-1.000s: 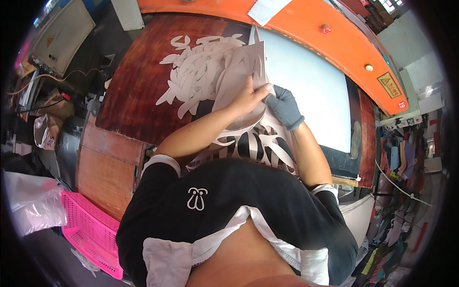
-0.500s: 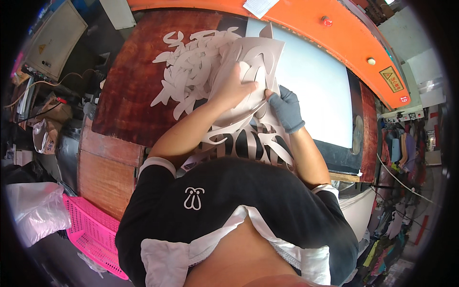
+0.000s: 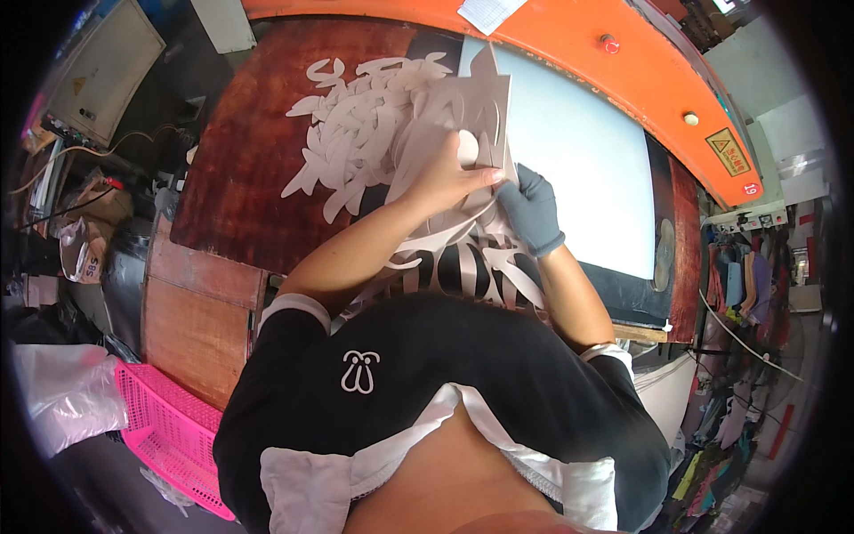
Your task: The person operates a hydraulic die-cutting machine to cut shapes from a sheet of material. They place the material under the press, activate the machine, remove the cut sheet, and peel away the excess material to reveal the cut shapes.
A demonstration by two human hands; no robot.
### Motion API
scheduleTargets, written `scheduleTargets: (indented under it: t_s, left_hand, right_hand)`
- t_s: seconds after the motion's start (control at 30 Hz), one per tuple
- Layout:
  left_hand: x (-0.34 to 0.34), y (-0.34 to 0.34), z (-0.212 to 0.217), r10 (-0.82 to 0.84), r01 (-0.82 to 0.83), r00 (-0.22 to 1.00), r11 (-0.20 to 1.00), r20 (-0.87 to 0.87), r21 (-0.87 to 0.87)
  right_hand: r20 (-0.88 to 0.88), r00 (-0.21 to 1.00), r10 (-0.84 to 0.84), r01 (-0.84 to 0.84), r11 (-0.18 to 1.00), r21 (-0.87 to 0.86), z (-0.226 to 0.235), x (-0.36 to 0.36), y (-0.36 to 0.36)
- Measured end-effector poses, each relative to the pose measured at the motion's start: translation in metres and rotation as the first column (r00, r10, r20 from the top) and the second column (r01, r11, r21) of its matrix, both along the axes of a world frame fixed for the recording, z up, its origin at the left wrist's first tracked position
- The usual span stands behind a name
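A pale beige sheet (image 3: 494,93) of thin flexible material, with curved shapes cut in it, is held up over the table. My bare left hand (image 3: 449,173) is closed at its front, around a rounded pale cut piece (image 3: 468,149); its thumb stretches across towards the right hand. In a grey glove, my right hand (image 3: 531,209) grips the sheet's right edge, its fingertips partly hidden behind it. Below both hands, slotted offcut strips (image 3: 476,267) hang down against my shirt. Many curved cut pieces (image 3: 351,133) lie heaped left of the sheet.
A reddish-brown tabletop (image 3: 240,151) carries the heap. To the right lies a white board (image 3: 587,169), under an orange machine beam (image 3: 569,53) with a red button. A pink basket (image 3: 169,436) and a clear plastic bag (image 3: 71,392) are at the lower left.
The sheet has tilted and shifted slightly left, and its upper edge now shows jagged points. My left hand has moved a little right and down, its thumb closer to the gloved right hand.
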State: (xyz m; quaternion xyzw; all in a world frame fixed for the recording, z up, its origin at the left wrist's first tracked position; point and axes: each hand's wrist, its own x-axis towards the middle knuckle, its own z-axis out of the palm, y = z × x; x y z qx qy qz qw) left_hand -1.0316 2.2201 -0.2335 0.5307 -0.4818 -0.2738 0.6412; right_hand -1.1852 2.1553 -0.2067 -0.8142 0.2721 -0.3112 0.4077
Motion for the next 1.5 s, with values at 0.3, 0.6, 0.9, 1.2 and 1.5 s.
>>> scheduleTargets:
  t_s: [0.3, 0.6, 0.9, 1.2, 1.5]
  left_hand:
    - [0.055, 0.013, 0.022, -0.259, 0.123, 0.834, 0.948, -0.487, -0.294]
    - [0.024, -0.057, 0.001, -0.026, -0.007, 0.974, 0.989, -0.224, -0.147]
    - [0.023, -0.076, 0.021, -0.049, 0.021, 0.974, 0.992, -0.219, -0.124]
    - [0.026, -0.066, 0.032, -0.188, 0.192, 0.843, 0.980, -0.504, -0.044]
    - [0.034, -0.067, 0.016, -0.168, 0.159, 0.985, 0.973, -0.038, -0.164]
  right_hand:
    - [-0.079, 0.997, 0.010, -0.005, 0.998, 0.068, 0.003, -0.015, -0.007]
    - [-0.223, 0.973, 0.063, -0.080, 0.995, -0.068, 0.026, -0.004, -0.001]
    - [-0.277, 0.950, -0.146, 0.036, 0.930, -0.366, 0.053, 0.039, -0.048]
    - [-0.096, 0.986, 0.136, -0.135, 0.991, 0.011, 0.044, 0.035, -0.053]
    - [-0.020, 0.986, 0.166, -0.161, 0.973, 0.166, 0.050, 0.024, -0.048]
